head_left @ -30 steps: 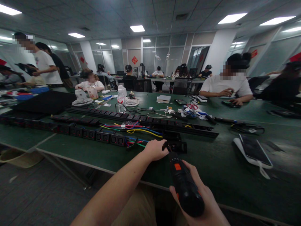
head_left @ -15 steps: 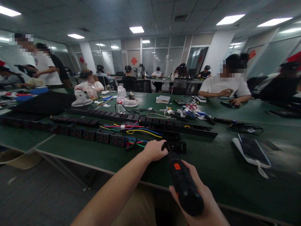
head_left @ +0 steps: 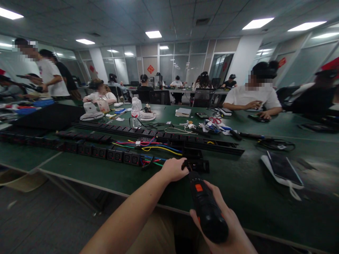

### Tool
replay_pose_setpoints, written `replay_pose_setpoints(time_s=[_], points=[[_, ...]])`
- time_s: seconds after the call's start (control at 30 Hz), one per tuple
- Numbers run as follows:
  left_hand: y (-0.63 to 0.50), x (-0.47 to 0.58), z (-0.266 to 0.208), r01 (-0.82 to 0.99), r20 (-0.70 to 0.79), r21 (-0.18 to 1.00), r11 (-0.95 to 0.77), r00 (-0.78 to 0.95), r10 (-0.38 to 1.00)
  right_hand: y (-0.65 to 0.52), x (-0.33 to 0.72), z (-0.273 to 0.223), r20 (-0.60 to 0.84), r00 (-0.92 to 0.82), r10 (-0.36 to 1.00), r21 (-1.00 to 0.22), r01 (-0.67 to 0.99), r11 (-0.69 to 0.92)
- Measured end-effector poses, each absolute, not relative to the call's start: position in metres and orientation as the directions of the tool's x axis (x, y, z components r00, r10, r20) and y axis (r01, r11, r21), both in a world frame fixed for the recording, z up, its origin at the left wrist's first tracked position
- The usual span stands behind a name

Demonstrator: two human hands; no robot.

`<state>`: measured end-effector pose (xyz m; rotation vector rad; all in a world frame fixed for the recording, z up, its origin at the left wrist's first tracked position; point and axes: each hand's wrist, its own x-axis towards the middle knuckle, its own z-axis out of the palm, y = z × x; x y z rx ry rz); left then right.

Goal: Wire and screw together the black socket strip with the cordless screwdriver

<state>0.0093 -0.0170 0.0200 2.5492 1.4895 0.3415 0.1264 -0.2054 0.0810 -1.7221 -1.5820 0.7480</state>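
Observation:
My right hand [head_left: 225,211] is closed around a black cordless screwdriver [head_left: 206,208] with an orange switch. Its front end points away from me at a black end piece [head_left: 199,165] wired to a long power strip. My left hand [head_left: 173,170] is closed on the near side of that end piece, steadying it beside the tool's tip. The tip and any screw are hidden by the hand and the dark plastic. Leftward runs the row of black sockets [head_left: 123,157], with green, red and blue wires [head_left: 159,161] between the row and my left hand.
Behind lie a second power strip [head_left: 148,132] and loose yellow and blue wires [head_left: 161,148]. A water bottle [head_left: 136,114] and a small white fan [head_left: 91,112] stand farther back. To the right is a phone [head_left: 284,169]. A co-worker [head_left: 254,95] sits across the green table.
The view shifts very slightly. Both hands and the screwdriver stay in nearly the same place against the end piece. A standing person at the far left has moved their arms.

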Motion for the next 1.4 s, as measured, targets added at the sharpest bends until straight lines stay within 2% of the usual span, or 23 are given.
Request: replay_pose_setpoints(time_s=[0.13, 0.5, 0.77, 0.9, 1.4], points=[[-0.0158, 0.0092, 0.0177, 0.836, 0.108, 0.256, -0.486, 0.475, 0.873, -0.2054, 0.1249, 0.0822, 0.067, 0.113, 0.991, -0.802, 0.597, -0.014], [-0.012, 0.0093, 0.0121, 0.832, 0.123, 0.239, -0.5, 0.485, 0.866, -0.2047, 0.1276, 0.0782, 0.025, 0.154, 0.988, -0.779, 0.623, -0.077], [-0.0132, 0.0091, 0.0146, 0.831, 0.11, 0.253, -0.495, 0.484, 0.868, -0.204, 0.1255, 0.0755, 0.07, 0.146, 0.987, -0.815, 0.578, -0.028], [-0.0145, 0.0098, 0.0173, 0.84, 0.095, 0.256, -0.479, 0.471, 0.877, -0.2036, 0.1253, 0.0766, 0.023, 0.157, 0.987, -0.798, 0.598, -0.077], [-0.0145, 0.0092, 0.0169, 0.837, 0.099, 0.262, -0.48, 0.472, 0.876, -0.2046, 0.1325, 0.0752, 0.022, 0.08, 0.997, -0.801, 0.598, -0.031]])
